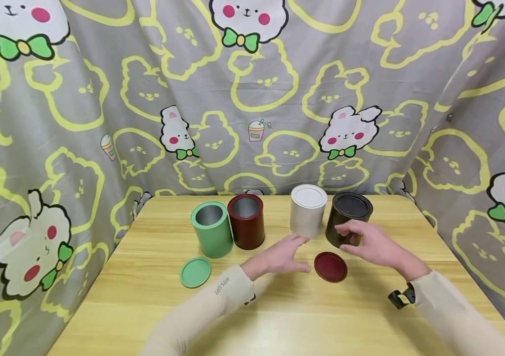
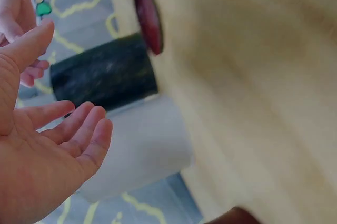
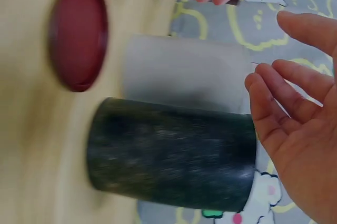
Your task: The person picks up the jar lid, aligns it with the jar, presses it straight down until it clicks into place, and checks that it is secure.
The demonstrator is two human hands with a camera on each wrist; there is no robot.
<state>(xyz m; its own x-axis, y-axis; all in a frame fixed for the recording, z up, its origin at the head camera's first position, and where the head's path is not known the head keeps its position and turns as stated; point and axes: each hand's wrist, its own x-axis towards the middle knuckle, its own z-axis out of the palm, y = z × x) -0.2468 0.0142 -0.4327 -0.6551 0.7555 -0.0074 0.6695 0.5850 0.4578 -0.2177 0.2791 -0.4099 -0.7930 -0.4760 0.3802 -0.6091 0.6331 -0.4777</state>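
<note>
In the head view my left hand (image 1: 282, 255) reaches over the table in front of the white can (image 1: 308, 213), thumb and fingers spread and holding nothing. My right hand (image 1: 370, 242) hovers before the black can (image 1: 346, 217), its fingers loosely bent around nothing. Both of these cans have lids on. Between and below the hands, a dark red lid (image 1: 330, 267) lies flat on the table. To the left stand a dark red can (image 1: 247, 225) and a green can (image 1: 213, 235), both without lids. The right wrist view shows the black can (image 3: 174, 155) apart from the fingers.
A green lid (image 1: 195, 272) lies in front of the green can. The wooden table (image 1: 306, 326) runs back to a patterned curtain (image 1: 252, 89), which also hangs along both sides. A black wrist device (image 1: 401, 298) sits by the right sleeve.
</note>
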